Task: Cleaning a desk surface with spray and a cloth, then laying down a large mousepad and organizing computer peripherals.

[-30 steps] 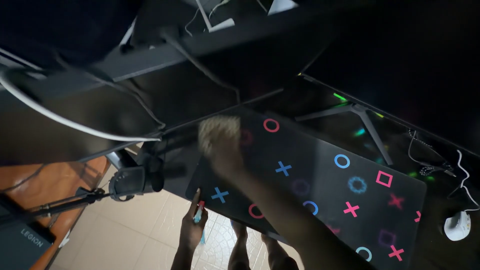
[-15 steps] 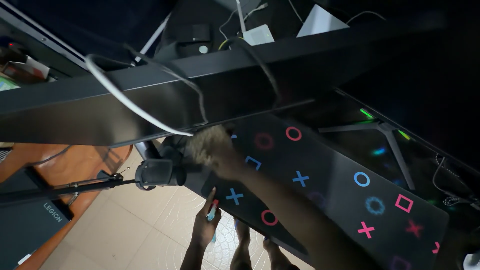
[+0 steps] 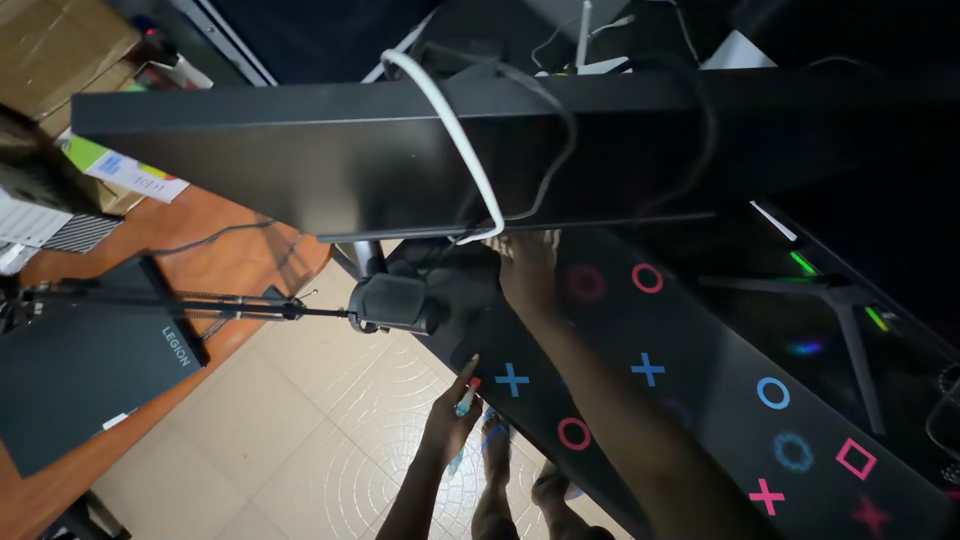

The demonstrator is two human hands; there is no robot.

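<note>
Under the dark monitor [image 3: 400, 160], your right hand [image 3: 528, 268] reaches to twelve o'clock over the patterned desk mat [image 3: 700, 380]; its grip is hidden, so I cannot tell. At seven o'clock, your left hand [image 3: 452, 412] pinches what seems a small pen [image 3: 466, 400] by the table edge.

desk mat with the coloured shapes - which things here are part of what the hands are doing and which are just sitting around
In hand:
- right hand, at the far edge of the desk mat under the monitor
- left hand, holding a small pen-like thing

Lying about:
- microphone on its arm
- black box
- white cable
- cardboard box
</note>
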